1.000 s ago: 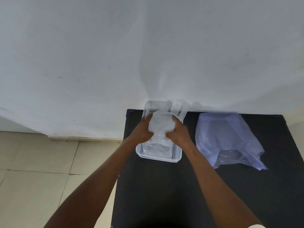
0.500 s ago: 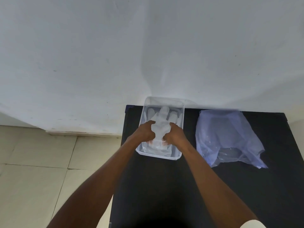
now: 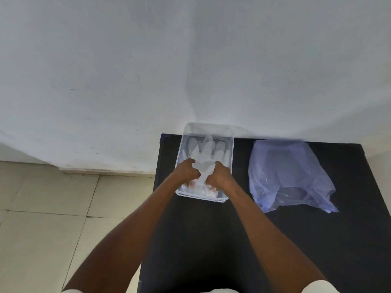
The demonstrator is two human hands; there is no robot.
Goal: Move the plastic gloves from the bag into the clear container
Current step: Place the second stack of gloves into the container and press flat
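A clear rectangular container stands at the back left of the black table. Translucent plastic gloves lie spread inside it, fingers pointing toward the wall. My left hand and my right hand are both inside the container's near half, each pinching the cuff end of the top glove from its own side. A crumpled bluish plastic bag lies flat to the right of the container, untouched.
The black table sits against a white wall. Its left edge drops to a beige tiled floor. The container's left side is close to that edge.
The glove, held bunched above the container a second ago, has come down and now lies spread flat inside it. Both hands lowered with it and still hold its cuff.
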